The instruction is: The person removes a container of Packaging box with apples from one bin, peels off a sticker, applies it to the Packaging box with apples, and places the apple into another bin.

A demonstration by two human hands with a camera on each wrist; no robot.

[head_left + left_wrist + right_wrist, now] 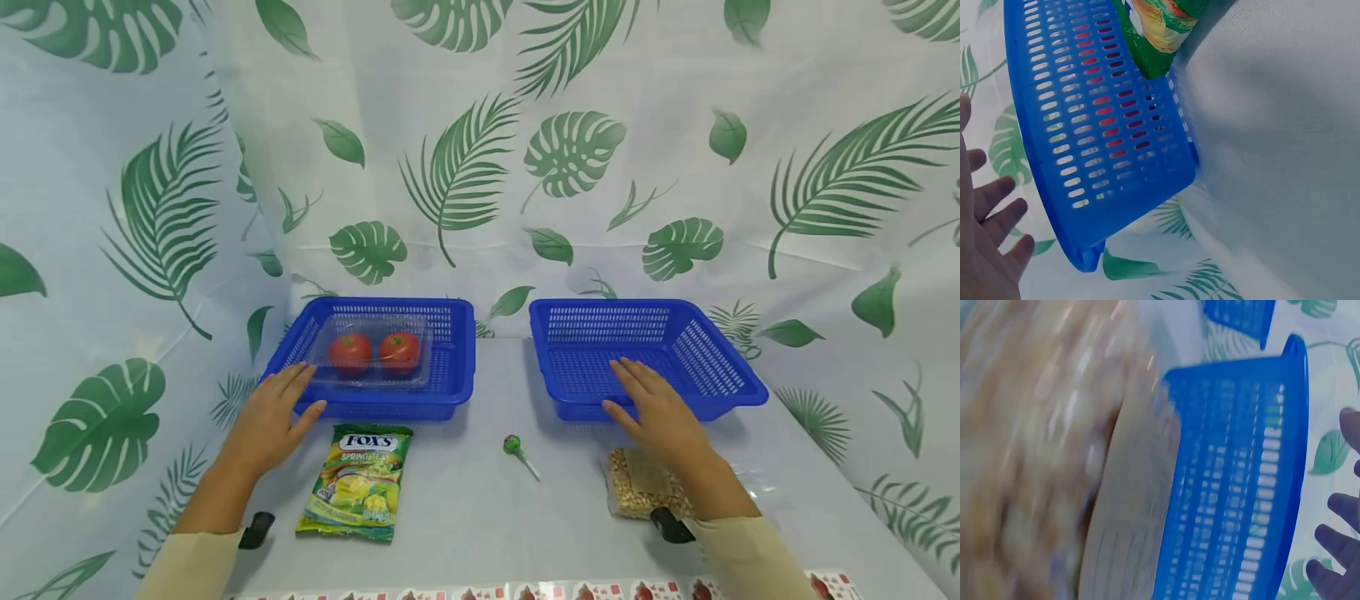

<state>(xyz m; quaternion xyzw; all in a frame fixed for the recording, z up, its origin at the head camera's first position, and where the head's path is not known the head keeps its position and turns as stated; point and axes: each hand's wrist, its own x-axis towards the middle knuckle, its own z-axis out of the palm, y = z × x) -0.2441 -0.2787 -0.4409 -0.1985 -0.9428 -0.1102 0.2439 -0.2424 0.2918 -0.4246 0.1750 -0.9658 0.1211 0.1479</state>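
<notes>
My left hand [262,425] is held with straight, spread fingers at the front left corner of the left blue basket [408,410]. A clear plastic box [375,325] in that basket contains two tomatoes [400,352]. Just in front lies a green FOX'S Spring Tea packet [356,487]. My right hand [663,421], fingers extended and nothing gripped, hovers over the front edge of the right blue basket [592,371]. Beneath its wrist is a clear bag of pale beans or nuts [626,492], partly hidden by the arm; its label [1135,506] shows in the right wrist view.
A lollipop [513,445] with a green and red wrapper lies between the two baskets on the white table [465,508]. Along the front edge runs a strip printed with red fruit [585,591]. Leaf-patterned sheets [480,75] hang behind and at the sides.
</notes>
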